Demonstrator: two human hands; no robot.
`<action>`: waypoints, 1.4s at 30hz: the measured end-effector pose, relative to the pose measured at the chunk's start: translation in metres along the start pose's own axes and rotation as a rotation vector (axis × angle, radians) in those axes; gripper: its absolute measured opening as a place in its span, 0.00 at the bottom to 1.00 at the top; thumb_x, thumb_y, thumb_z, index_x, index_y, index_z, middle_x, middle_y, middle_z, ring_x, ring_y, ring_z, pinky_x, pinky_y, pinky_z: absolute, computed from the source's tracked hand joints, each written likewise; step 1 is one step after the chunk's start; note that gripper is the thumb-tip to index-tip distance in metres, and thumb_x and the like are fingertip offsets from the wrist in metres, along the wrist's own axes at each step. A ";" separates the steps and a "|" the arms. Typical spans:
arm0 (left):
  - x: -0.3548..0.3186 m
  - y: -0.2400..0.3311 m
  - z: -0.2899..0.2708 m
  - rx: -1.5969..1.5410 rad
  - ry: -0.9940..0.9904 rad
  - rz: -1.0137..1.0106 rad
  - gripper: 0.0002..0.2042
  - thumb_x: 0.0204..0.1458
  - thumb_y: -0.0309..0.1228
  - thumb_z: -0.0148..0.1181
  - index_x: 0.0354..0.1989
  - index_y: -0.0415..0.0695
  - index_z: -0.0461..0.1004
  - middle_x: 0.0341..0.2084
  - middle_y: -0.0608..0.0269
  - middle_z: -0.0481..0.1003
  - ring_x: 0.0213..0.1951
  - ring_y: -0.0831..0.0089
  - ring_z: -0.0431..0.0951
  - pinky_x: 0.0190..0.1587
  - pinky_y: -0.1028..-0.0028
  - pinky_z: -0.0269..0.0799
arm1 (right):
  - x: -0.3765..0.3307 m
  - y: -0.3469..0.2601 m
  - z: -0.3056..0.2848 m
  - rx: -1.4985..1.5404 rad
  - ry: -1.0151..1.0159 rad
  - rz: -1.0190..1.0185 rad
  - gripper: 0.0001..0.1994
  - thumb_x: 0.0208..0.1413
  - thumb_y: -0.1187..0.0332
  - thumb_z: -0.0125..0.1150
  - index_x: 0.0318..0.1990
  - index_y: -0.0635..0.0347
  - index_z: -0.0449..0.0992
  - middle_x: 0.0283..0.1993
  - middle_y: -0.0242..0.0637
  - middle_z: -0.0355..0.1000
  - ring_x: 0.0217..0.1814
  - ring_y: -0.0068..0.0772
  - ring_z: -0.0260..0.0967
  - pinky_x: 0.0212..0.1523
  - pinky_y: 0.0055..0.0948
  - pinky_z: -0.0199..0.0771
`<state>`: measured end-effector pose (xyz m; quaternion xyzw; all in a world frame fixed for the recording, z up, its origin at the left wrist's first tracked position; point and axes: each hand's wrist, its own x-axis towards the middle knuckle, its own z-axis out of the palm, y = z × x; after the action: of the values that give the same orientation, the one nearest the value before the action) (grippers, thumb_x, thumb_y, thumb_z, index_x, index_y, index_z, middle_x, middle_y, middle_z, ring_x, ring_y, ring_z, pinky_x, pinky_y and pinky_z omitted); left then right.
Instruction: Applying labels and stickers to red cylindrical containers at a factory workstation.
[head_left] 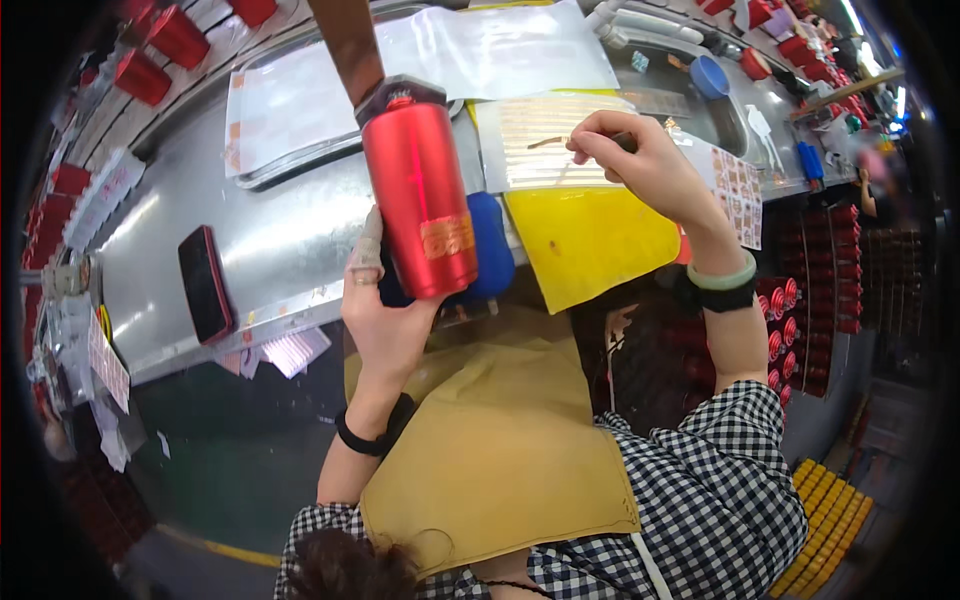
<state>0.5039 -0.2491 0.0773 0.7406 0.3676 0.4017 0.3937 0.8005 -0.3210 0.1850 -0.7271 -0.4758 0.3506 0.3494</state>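
At the metal bench, my left hand point(380, 325) is closed around the lower end of a shiny red metal cylinder point(415, 185), shaped like a bottle body. Pale wraps cover some of its fingertips; the other fingers are hidden behind the cylinder. An orange-gold patterned decal point(448, 239) lies on the cylinder near its lower end. A dark fitting point(400, 92) on a brown bar meets the cylinder's far end. My right hand point(645, 165) pinches a thin brown strip point(546, 143) above a pale sheet with rows of strips point(545, 118). Something dark shows inside its curled fingers.
A yellow sheet point(590, 240) hangs over the bench edge beside a blue pad point(490, 245). A phone point(205, 285) lies at left. Clear plastic film point(300, 115) covers a metal tray. A blue bowl point(710, 77) stands at far right. Stacked red parts point(815, 270) fill the right side.
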 end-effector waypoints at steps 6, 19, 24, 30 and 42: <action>-0.001 -0.005 0.000 0.000 -0.002 0.014 0.45 0.37 0.30 0.83 0.68 0.35 0.66 0.57 0.51 0.77 0.56 0.64 0.78 0.60 0.68 0.69 | -0.044 -0.023 0.059 -0.029 -0.012 -0.015 0.11 0.62 0.66 0.66 0.37 0.68 0.80 0.27 0.26 0.72 0.28 0.14 0.61 0.30 0.22 0.64; -0.007 -0.016 -0.005 0.169 -0.117 0.130 0.44 0.43 0.33 0.79 0.70 0.36 0.63 0.57 0.51 0.74 0.55 0.59 0.72 0.60 0.64 0.66 | -0.061 -0.047 0.108 0.117 -0.038 -0.098 0.07 0.58 0.70 0.69 0.36 0.66 0.83 0.24 0.27 0.66 0.24 0.17 0.54 0.27 0.23 0.57; -0.003 -0.011 -0.007 0.084 -0.107 0.065 0.37 0.46 0.36 0.76 0.63 0.34 0.67 0.53 0.50 0.76 0.57 0.54 0.75 0.69 0.54 0.56 | -0.059 -0.028 0.109 0.090 0.016 -0.011 0.08 0.57 0.69 0.69 0.37 0.67 0.83 0.25 0.27 0.68 0.25 0.15 0.55 0.27 0.22 0.59; -0.004 -0.002 -0.023 -0.268 -0.350 -0.098 0.45 0.52 0.31 0.72 0.75 0.33 0.49 0.70 0.44 0.59 0.71 0.58 0.60 0.72 0.63 0.53 | -0.062 -0.019 0.111 0.121 0.033 0.036 0.08 0.57 0.69 0.69 0.37 0.67 0.83 0.25 0.26 0.68 0.25 0.15 0.55 0.26 0.22 0.57; -0.006 0.004 -0.016 -0.617 -0.277 -0.246 0.39 0.60 0.23 0.59 0.76 0.32 0.43 0.75 0.47 0.50 0.75 0.62 0.51 0.75 0.64 0.45 | -0.063 -0.012 0.111 0.145 0.045 0.056 0.08 0.57 0.69 0.69 0.36 0.67 0.83 0.24 0.24 0.68 0.25 0.14 0.54 0.26 0.21 0.56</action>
<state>0.4887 -0.2510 0.0844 0.5845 0.2584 0.3391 0.6904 0.6822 -0.3570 0.1498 -0.7205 -0.4206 0.3772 0.4021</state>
